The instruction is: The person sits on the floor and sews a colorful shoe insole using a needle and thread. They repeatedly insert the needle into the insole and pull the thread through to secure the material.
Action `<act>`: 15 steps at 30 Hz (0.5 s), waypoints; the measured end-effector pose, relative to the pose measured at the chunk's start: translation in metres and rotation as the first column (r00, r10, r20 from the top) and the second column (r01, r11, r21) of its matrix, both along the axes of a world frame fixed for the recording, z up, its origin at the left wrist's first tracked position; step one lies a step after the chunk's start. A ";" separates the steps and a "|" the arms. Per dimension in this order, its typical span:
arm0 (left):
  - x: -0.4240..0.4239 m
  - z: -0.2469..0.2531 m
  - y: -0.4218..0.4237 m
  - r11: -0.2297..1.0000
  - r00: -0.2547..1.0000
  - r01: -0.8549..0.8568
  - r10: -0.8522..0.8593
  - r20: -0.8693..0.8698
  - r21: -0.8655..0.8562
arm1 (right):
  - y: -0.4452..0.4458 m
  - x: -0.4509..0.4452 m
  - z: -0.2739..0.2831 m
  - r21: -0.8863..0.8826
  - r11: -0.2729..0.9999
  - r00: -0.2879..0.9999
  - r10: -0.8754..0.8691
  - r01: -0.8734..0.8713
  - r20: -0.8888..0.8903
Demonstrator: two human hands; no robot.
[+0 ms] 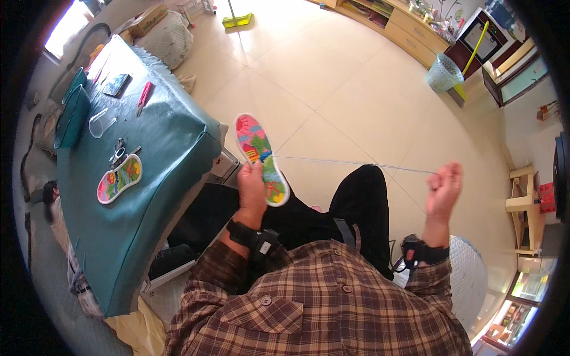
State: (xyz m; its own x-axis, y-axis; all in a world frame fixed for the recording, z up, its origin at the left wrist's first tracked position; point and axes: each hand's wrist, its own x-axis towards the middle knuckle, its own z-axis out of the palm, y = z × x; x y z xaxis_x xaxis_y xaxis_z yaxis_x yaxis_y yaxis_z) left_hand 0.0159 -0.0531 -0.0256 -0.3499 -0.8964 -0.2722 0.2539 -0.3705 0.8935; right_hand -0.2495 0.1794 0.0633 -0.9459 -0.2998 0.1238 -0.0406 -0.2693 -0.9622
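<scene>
My left hand [253, 189] grips an embroidered insole [260, 155] by its edge, thumb on top. The insole has a white border and a coloured pattern with a house, trees and flowers. From its side a pale blue thread [329, 160] runs taut to the right, over my knee. At the thread's other end my right hand [443, 189] is closed on it, raised well away from the insole; any needle is too small to see. A second, similar insole [129, 172] lies on the green-covered table [116, 249] at left, partly over small scissors [118, 153].
On the table are red-handled thread snips [143, 99], a phone [116, 85], a clear plastic cup [102, 123] and a teal basket [72, 118]. A waste bin [444, 73] and wooden stool [522, 207] stand at right. A broom [238, 20] is at the back.
</scene>
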 end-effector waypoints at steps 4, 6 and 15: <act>-0.009 0.008 0.015 0.981 0.977 0.191 -0.193 -0.094 -0.028 | 0.015 -0.013 -0.017 -0.045 0.996 0.994 -0.074 0.078 0.074; -0.009 0.009 0.024 0.954 0.949 0.298 -0.296 -0.109 0.012 | 0.001 0.003 -0.024 0.095 0.993 0.992 -0.085 0.076 0.092; -0.013 0.041 0.049 0.822 0.822 0.567 -0.557 -0.120 0.063 | -0.067 0.090 -0.002 0.672 0.670 0.560 0.703 -0.315 -0.438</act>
